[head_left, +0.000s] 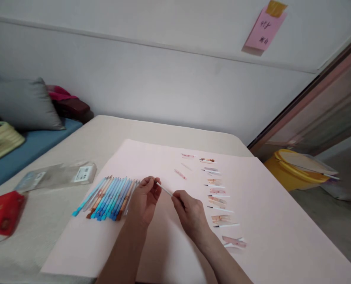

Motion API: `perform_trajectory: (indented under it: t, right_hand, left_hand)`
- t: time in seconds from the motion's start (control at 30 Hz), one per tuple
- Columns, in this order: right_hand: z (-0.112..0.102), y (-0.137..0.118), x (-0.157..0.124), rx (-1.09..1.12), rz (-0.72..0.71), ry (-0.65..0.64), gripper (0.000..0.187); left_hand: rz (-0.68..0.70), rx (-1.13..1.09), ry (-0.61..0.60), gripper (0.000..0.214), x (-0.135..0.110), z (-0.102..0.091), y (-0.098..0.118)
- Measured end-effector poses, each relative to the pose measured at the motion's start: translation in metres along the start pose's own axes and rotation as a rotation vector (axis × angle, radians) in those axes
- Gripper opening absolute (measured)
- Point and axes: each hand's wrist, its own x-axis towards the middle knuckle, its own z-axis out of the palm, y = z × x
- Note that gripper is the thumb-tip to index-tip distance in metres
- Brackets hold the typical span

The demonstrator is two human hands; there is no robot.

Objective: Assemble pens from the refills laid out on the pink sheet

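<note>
Between my hands is a thin white pen refill [164,189] with a dark tip. My left hand [145,200] pinches it at the dark end, while the fingers of my right hand [189,210] are closed on the other end. Left of my left hand lies a row of assembled pens [111,199] in blue, grey and brown; my hand hides part of the row's right side. A loose pinkish pen barrel [180,174] and a faint clear piece [186,167] rest beyond my right hand. Farther right runs a column of white refills [220,209] beside pinkish and tan pen parts [221,217].
A pale pink sheet [270,236] covers much of the table [163,128]. At left lie a clear plastic bag [59,177] and a red packet [5,215]. A yellow bucket [290,173] stands past the right edge, and a wall closes off the far side.
</note>
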Motion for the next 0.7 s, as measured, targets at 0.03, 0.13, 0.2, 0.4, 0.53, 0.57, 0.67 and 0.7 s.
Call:
perform_trajectory:
  t: [0.03,0.13,0.2,0.4,0.53,0.57,0.67,0.7]
  right_hand:
    - [0.001,0.001,0.0,0.005,0.004,-0.002,0.016]
    - [0.002,0.003,0.001,0.038,0.017,-0.005,0.015]
    - [0.003,0.004,0.001,0.081,0.034,-0.006,0.015]
    - [0.006,0.004,0.002,0.278,0.113,-0.02,0.014]
    - [0.009,0.004,0.003,0.435,0.17,-0.041,0.016]
    - [0.01,0.004,0.003,0.463,0.186,-0.041,0.016]
    - [0.017,0.003,0.002,0.523,0.24,-0.024,0.017]
    - [0.02,0.003,0.002,0.534,0.26,-0.013,0.016]
  left_hand:
    - [0.008,0.029,-0.009,0.004,-0.001,0.001,-0.001]
    - [0.037,0.091,-0.032,0.008,-0.005,0.004,-0.003]
    - [0.053,0.132,-0.035,0.011,-0.006,0.005,-0.004]
    - [0.076,0.197,-0.048,0.015,-0.005,0.005,-0.005]
    - [0.085,0.213,-0.046,0.014,-0.004,0.004,-0.006]
    - [0.087,0.212,-0.046,0.013,-0.004,0.004,-0.006]
    - [0.092,0.202,-0.039,0.013,-0.004,0.004,-0.008]
    - [0.095,0.195,-0.037,0.013,-0.004,0.004,-0.009]
